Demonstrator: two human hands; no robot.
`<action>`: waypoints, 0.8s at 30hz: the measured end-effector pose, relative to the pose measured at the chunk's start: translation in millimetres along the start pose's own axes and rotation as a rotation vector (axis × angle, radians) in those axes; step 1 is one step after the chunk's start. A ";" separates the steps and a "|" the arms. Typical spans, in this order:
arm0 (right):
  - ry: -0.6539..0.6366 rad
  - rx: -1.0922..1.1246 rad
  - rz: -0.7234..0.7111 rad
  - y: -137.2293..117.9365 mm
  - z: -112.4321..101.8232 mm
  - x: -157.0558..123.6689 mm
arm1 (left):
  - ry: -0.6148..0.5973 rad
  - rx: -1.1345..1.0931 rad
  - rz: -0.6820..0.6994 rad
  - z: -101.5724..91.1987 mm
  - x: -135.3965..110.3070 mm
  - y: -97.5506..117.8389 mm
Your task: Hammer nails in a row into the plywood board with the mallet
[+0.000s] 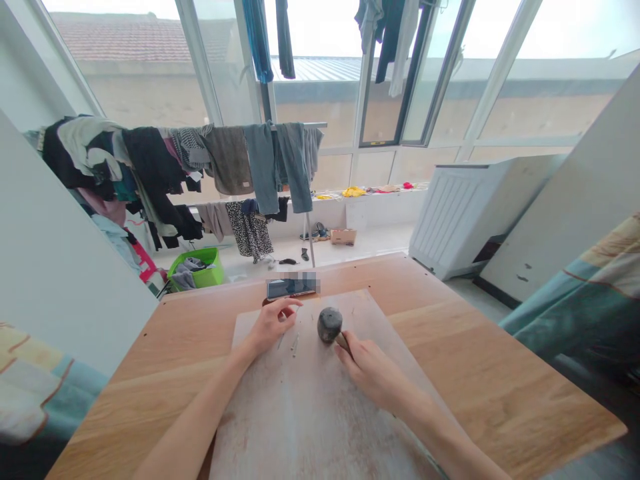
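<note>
My right hand [373,370] is wrapped round the short handle of a rubber mallet [330,325]. The mallet's dark, rounded head is over the pale, worn board [300,413]. Left of it, my left hand [273,327] is bent above the board, its thumb and forefinger pinching what looks like a thin nail [299,309]. Several loose nails [295,344] lie on the board just beside and below that hand. Farther back, a thin nail [353,311] seems to stand upright in the board, though it is small and faint.
Under the board is a wooden table [480,347]. A phone [291,287], partly blurred, rests beyond my left hand. Past the far edge are a drying rack with clothes [227,160], a green basket [210,273] and a white ribbed appliance [445,213]. A curtain [575,300] hangs at right.
</note>
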State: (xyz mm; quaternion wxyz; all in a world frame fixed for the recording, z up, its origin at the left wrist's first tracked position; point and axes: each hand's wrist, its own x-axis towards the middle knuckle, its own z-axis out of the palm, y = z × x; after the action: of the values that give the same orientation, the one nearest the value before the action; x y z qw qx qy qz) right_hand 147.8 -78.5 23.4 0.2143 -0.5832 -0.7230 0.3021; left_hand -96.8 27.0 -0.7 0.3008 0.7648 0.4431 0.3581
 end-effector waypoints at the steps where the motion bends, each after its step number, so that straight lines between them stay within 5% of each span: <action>1: 0.003 0.028 0.000 0.4 -0.3 0.2 | -0.001 -0.002 0.007 0.8 -0.4 -0.2; 9: -0.115 0.477 0.022 -14.7 -12.4 7.1 | 0.006 0.014 0.030 3.0 -2.3 -1.6; 14: -0.011 0.813 -0.060 -46.5 -20.8 29.0 | 0.016 0.025 0.061 3.5 -3.3 0.5; 24: 0.088 1.018 -0.069 -31.4 15.0 44.6 | 0.008 0.094 0.096 8.5 -2.5 -4.0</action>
State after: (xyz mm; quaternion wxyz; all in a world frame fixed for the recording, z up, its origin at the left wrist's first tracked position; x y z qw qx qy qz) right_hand 105.2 -42.3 32.2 0.5112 -0.3928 -0.4934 0.5839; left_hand -92.6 25.2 -9.3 0.2452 0.7969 0.4237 0.3541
